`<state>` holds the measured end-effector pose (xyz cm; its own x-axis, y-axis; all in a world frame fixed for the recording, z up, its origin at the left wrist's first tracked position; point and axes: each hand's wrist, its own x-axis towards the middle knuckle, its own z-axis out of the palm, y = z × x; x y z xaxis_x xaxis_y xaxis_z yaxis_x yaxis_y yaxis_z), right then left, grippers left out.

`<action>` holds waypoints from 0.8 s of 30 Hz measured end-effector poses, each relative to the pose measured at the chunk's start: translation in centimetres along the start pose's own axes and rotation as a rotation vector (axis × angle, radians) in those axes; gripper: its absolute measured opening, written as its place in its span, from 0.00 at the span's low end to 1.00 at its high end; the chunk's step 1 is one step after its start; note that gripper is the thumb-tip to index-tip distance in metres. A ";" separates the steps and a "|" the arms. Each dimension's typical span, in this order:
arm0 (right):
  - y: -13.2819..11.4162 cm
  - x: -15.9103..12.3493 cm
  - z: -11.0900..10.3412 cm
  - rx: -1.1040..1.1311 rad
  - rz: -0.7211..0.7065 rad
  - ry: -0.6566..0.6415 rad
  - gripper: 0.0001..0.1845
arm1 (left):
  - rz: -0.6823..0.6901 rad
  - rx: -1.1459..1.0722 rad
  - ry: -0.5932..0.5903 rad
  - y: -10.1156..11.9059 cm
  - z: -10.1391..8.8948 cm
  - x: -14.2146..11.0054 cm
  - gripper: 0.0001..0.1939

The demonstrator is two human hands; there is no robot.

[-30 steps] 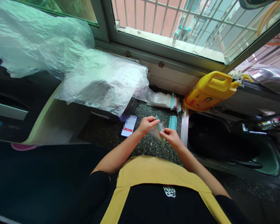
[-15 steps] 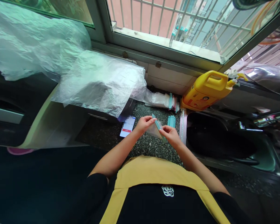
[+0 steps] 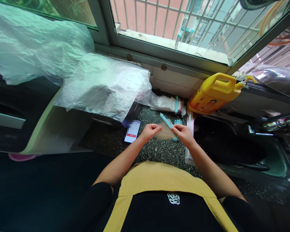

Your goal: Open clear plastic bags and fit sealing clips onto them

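Note:
A small translucent plastic bag (image 3: 164, 131) with a teal sealing clip (image 3: 166, 120) along its edge is held above the dark speckled counter. My right hand (image 3: 185, 135) pinches the clip near its lower end, thumb and fingers closed. At the bag's left side, my left hand (image 3: 149, 132) has thumb and forefinger pressed together on the plastic. Beyond the bag, several more teal clips (image 3: 178, 122) lie on the counter, partly hidden behind the bag and my right hand.
To the left lies a lit phone (image 3: 132, 132). Plastic packs with clips (image 3: 168, 103) rest against the back wall. A yellow jug (image 3: 214, 93) stands behind the sink (image 3: 277, 161). Plastic sheeting (image 3: 106, 82) drapes over appliances at left.
The clip's top end has moved up and right. My left hand has left the clip's upper end and now pinches the bag's left side. My right hand has shifted right and up.

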<state>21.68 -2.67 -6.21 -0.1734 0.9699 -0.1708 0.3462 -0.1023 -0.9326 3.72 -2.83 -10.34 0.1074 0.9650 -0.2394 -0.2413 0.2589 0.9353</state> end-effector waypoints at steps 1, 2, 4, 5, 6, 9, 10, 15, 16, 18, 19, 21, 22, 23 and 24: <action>-0.1 0.1 -0.1 -0.001 -0.003 0.001 0.20 | 0.008 -0.005 0.009 -0.2 0.0 -0.1 0.27; -0.2 0.1 -0.1 -0.001 -0.006 -0.001 0.20 | 0.016 -0.008 0.016 -0.3 0.0 -0.1 0.27; -0.4 0.4 -0.4 0.000 -0.017 -0.003 0.20 | 0.033 -0.009 0.023 -0.3 -0.2 -0.2 0.28; -0.5 0.5 -0.5 -0.001 -0.026 -0.007 0.20 | 0.046 -0.010 0.024 -0.2 -0.4 -0.1 0.28; -0.7 0.7 -0.7 -0.004 -0.037 -0.015 0.20 | 0.066 -0.013 0.022 0.1 -0.6 0.0 0.28; -1.2 1.2 -1.1 -0.030 -0.065 -0.064 0.20 | 0.152 -0.038 0.003 1.8 -1.2 0.5 0.29; -1.3 1.3 -1.2 -0.038 -0.068 -0.088 0.20 | 0.169 -0.038 -0.015 2.5 -1.3 0.7 0.30; -2.4 1.7 -1.2 -0.041 -0.056 -0.150 0.21 | 0.121 0.084 -0.098 5.7 -0.8 1.8 0.24; -2.5 1.7 -1.3 -0.036 -0.057 -0.148 0.22 | 0.120 0.090 -0.086 5.9 -0.6 1.9 0.22; -2.8 1.6 -1.5 -0.008 -0.069 -0.130 0.23 | 0.132 0.070 -0.044 6.2 -0.3 2.1 0.20; -2.8 1.5 -1.7 0.022 -0.083 -0.112 0.24 | 0.140 0.049 -0.017 6.2 -0.2 2.1 0.19; -2.6 1.2 -2.0 0.098 -0.122 -0.068 0.27 | 0.151 -0.006 0.035 6.2 -0.2 2.2 0.18; -2.4 1.1 -2.1 0.136 -0.139 -0.052 0.28 | 0.152 -0.034 0.057 6.3 -0.3 2.2 0.17; -2.1 1.0 -2.1 0.171 -0.152 -0.040 0.29 | 0.151 -0.060 0.074 6.3 -0.3 2.2 0.17; -1.7 0.9 -2.0 0.196 -0.158 -0.033 0.30 | 0.150 -0.084 0.086 6.4 -0.3 2.1 0.16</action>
<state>22.77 -1.17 -4.13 -0.2422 0.9699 -0.0253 0.1279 0.0060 -0.9918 2.07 0.89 -4.94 -0.0176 0.9921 -0.1239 -0.3282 0.1114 0.9380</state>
